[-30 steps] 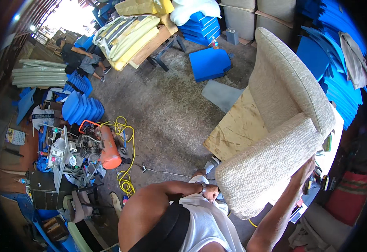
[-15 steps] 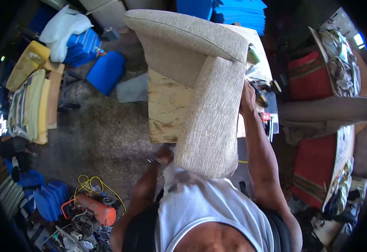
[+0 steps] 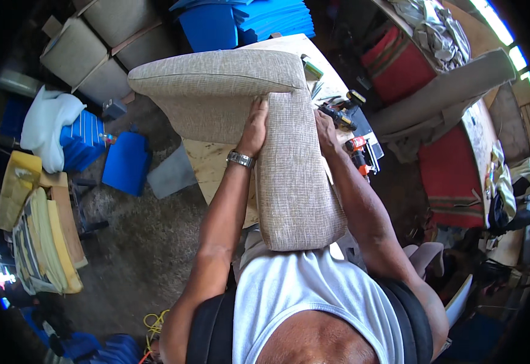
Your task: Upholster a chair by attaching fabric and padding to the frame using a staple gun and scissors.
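Observation:
A beige woven-fabric upholstered seat part (image 3: 295, 176), a long padded arm joined at its far end to a curved back, rests on a wooden work table (image 3: 207, 161). The near end of the padded arm reaches my white vest. My left hand (image 3: 254, 129), with a metal watch at the wrist, lies along the arm's left side, fingers stretched toward the inner corner. On the opposite side, my right hand (image 3: 326, 131) rests against the outer face, fingers apart and partly hidden. Both palms are turned toward the fabric.
A cordless drill (image 3: 341, 116) and an orange-red power tool (image 3: 357, 151) lie right of my right hand. Blue foam sheets (image 3: 274, 21) are stacked behind the table. Cushions (image 3: 46, 236) stand at the left, and a fabric roll (image 3: 447, 91) lies at the right.
My left hand has risen from beside my waist onto the padded arm's inner side. The view has turned, and the upholstered piece now sits straighter before me. My right hand stays at its outer side.

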`<state>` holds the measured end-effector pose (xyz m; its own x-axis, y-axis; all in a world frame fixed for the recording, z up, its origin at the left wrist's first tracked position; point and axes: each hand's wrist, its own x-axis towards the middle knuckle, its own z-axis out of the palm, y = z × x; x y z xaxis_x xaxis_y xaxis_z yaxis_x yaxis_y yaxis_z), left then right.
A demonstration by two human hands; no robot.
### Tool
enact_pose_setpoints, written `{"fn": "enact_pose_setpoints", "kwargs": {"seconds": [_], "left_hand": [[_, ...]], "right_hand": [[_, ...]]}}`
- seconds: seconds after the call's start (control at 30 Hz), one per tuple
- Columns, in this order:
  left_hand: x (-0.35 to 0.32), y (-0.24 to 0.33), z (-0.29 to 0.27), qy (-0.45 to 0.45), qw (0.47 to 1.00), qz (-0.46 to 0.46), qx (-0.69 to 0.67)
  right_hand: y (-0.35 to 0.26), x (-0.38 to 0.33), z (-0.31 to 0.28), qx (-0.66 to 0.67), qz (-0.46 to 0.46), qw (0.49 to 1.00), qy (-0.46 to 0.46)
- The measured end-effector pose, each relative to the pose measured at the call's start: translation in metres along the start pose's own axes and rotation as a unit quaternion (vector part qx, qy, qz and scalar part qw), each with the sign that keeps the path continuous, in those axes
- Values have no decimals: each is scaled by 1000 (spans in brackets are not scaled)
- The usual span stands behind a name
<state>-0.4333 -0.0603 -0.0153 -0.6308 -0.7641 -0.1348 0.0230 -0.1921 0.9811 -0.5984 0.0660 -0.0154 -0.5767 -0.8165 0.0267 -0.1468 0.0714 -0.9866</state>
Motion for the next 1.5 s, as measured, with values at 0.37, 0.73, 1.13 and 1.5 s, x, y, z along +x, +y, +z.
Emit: {"fn": "enact_pose_setpoints", "kwargs": {"seconds": [0.37, 0.73, 1.13, 1.5], "left_hand": [[-41, 91, 66, 8, 795, 73, 603], [-57, 78, 119, 14, 648, 83, 757], [-62, 78, 106, 40, 624, 62, 778], [-61, 85, 124, 75, 648, 13, 758]], "right_hand": [[10, -4, 33, 204, 128, 966, 91], [2, -9, 26, 147, 95, 981, 86], [229, -51, -221, -391, 299, 871, -2], [346, -22, -274, -532, 303, 783, -107]]}}
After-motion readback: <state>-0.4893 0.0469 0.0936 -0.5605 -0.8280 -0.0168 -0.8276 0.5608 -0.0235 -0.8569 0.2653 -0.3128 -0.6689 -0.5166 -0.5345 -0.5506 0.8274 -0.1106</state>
